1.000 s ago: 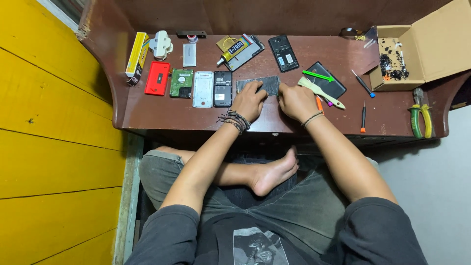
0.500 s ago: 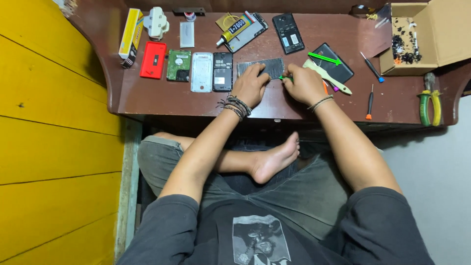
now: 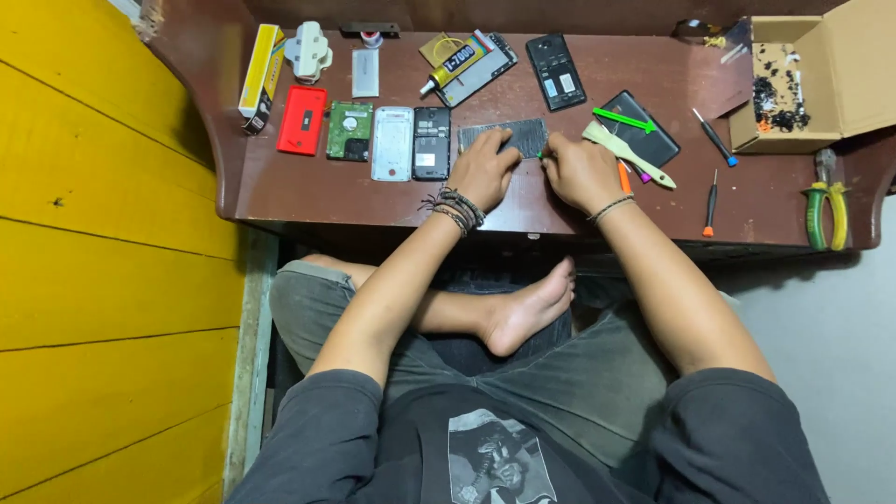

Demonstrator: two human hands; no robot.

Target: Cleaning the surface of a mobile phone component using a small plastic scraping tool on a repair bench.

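My left hand (image 3: 483,170) presses flat on the dark phone panel (image 3: 509,137), fingers spread, pinning it to the table (image 3: 308,187). My right hand (image 3: 579,170), just right of the panel, has its grip pinched together on a small green-tipped tool (image 3: 540,155) touching the panel's right edge. Left of the panel lies a black phone (image 3: 431,142); right of it, a wooden spatula (image 3: 627,153).
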